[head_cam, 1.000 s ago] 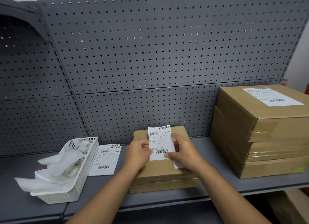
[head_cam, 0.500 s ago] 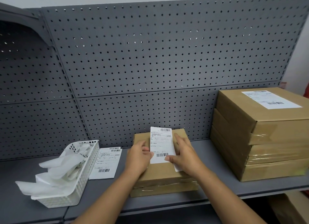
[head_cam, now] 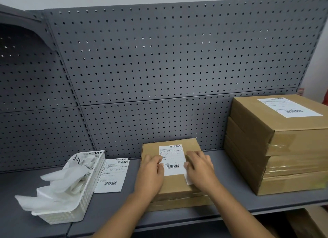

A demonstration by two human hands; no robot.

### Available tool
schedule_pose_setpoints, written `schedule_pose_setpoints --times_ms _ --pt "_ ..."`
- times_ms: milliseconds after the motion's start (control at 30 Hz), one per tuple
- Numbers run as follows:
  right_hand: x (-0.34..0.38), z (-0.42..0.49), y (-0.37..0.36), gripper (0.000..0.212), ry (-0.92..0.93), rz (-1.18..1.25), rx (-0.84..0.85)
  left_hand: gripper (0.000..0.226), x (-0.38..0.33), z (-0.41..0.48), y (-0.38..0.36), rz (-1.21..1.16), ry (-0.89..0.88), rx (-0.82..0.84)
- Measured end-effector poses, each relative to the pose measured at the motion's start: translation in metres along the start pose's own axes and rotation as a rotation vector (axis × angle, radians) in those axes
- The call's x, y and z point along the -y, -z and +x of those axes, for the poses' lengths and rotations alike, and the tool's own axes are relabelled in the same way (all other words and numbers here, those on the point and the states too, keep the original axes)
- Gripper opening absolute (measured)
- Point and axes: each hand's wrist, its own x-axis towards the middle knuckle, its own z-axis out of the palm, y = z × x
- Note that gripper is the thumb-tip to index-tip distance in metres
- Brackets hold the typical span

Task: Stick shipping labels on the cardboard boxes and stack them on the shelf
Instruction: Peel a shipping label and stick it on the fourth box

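While three labelled brown cardboard boxes (head_cam: 284, 145) sit stacked at the grey metal shelf's (head_cam: 229, 200) right edge, flat, ungripping left hand (head_cam: 150, 174) and right hand (head_cam: 200, 168) press a white shipping label (head_cam: 171, 160) onto a flat brown cardboard box (head_cam: 174, 184) mid-shelf, spare white labels (head_cam: 112, 175) nearby unused.

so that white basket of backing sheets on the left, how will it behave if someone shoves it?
The white basket looks like thin perforated plastic, so probably light; it should slide easily on the smooth gray shelf. The loose backing sheets overhang its rim and look floppy, so they will likely shift or spill.
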Motion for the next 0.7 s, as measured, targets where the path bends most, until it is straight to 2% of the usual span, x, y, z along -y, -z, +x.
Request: schedule_pose_setpoints --times_ms 100,167,233,400,567,633,700 --pt "0.008 0.002 0.000 0.048 -0.036 -0.038 -0.021 0.061 -0.005 -0.003 -0.004 0.057 -0.013 0.051" --pt "0.013 0.000 -0.004 0.058 -0.013 -0.163 -0.036 0.071 -0.003 -0.003 -0.004 0.170 -0.027 0.040" --pt "0.014 -0.006 -0.008 0.062 -0.006 -0.233 -0.069 0.068 -0.001 -0.002 -0.002 0.273 0.008 0.012" --pt "0.014 -0.010 -0.007 0.042 -0.022 -0.224 -0.130 0.063 -0.001 0.006 -0.003 0.294 0.124 0.040" --pt "0.009 -0.005 -0.006 0.034 -0.009 -0.212 -0.106 0.052 -0.001 0.008 0.000 0.335 0.156 0.032" --pt "0.015 0.004 -0.005 0.039 -0.043 -0.212 -0.092 0.058 -0.006 0.017 0.002 0.344 0.197 0.078" --pt "0.021 0.014 -0.006 0.054 -0.047 -0.244 -0.054 0.070 -0.015 0.025 0.001 0.380 0.221 0.108"
